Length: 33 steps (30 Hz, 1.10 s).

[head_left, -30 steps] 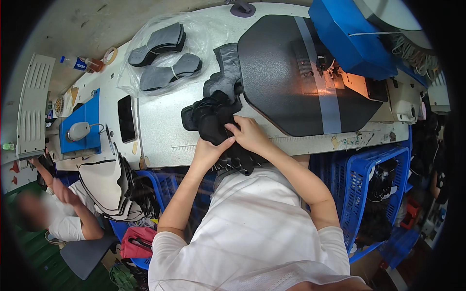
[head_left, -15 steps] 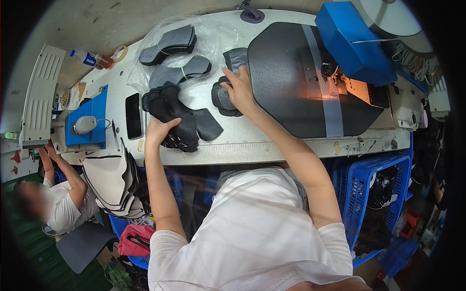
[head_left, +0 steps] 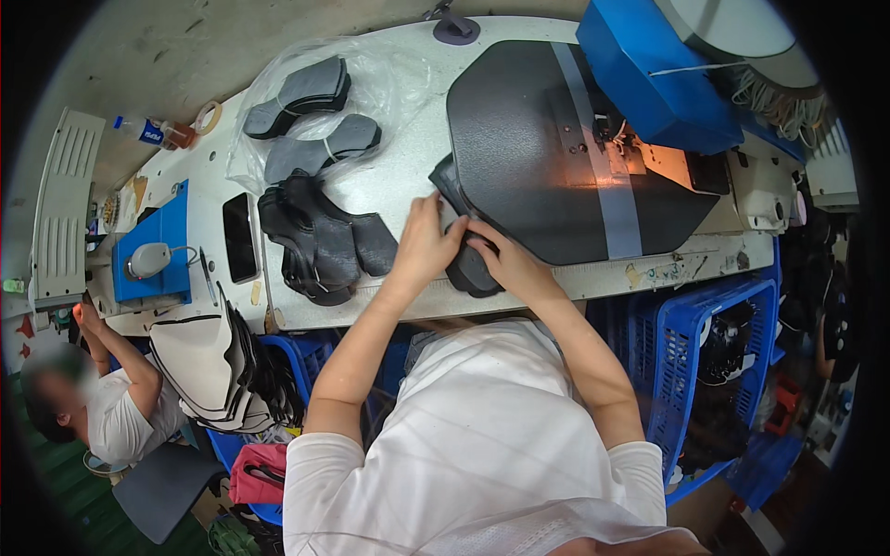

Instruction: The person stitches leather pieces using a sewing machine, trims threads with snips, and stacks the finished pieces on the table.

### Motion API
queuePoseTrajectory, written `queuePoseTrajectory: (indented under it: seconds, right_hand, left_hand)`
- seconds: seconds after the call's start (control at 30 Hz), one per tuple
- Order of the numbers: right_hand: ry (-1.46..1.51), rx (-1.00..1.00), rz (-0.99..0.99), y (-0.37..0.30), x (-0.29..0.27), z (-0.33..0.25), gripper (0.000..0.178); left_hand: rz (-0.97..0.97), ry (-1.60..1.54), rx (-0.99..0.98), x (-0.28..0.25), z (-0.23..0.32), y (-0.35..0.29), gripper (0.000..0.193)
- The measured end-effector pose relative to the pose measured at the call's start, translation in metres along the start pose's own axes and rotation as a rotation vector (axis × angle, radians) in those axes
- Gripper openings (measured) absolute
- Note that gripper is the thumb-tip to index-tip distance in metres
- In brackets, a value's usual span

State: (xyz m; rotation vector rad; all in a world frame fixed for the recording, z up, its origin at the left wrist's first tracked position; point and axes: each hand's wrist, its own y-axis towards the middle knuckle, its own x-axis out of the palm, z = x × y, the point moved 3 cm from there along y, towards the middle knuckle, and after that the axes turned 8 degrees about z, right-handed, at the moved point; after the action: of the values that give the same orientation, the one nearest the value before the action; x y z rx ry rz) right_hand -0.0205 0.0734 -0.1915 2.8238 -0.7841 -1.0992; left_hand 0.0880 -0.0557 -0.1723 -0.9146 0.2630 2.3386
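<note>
My left hand point(head_left: 425, 243) and my right hand point(head_left: 505, 258) meet over a small stack of dark grey fabric pieces point(head_left: 466, 271) at the near edge of the white worktable point(head_left: 408, 167). Both hands grip that stack, which touches the left edge of the black machine bed point(head_left: 547, 139). To the left of my left hand lies a loose pile of black cut pieces point(head_left: 320, 243). Further back, two bundles of grey pieces point(head_left: 306, 93) rest on a clear plastic bag point(head_left: 389, 83).
A blue sewing machine head point(head_left: 649, 69) stands at the back right. A black phone point(head_left: 239, 237) and a blue tray point(head_left: 153, 246) lie at the left. Blue crates point(head_left: 691, 361) sit under the table. Another person point(head_left: 102, 398) works at the lower left.
My left hand left the black pile at the left and moved right. Both hands now hold the grey stack at the near edge of the machine bed.
</note>
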Motion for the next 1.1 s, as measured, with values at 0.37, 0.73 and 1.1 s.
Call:
queuePoseTrajectory:
  seconds: [0.37,0.73,1.1]
  right_hand:
    - [-0.296,-0.164,0.459,-0.005,-0.040,0.015,0.024]
    - [-0.189,0.032,0.486,-0.011,-0.033,0.008,0.023]
    - [0.008,-0.007,0.254,-0.008,-0.049,0.029,0.026]
  left_hand:
    - [-0.032,-0.107,0.028,0.030,0.020,-0.031,0.071]
    - [-0.010,-0.092,-0.005,0.034,0.023,-0.037,0.071]
    - [-0.478,-0.397,-0.401,0.040,0.026,-0.097,0.061]
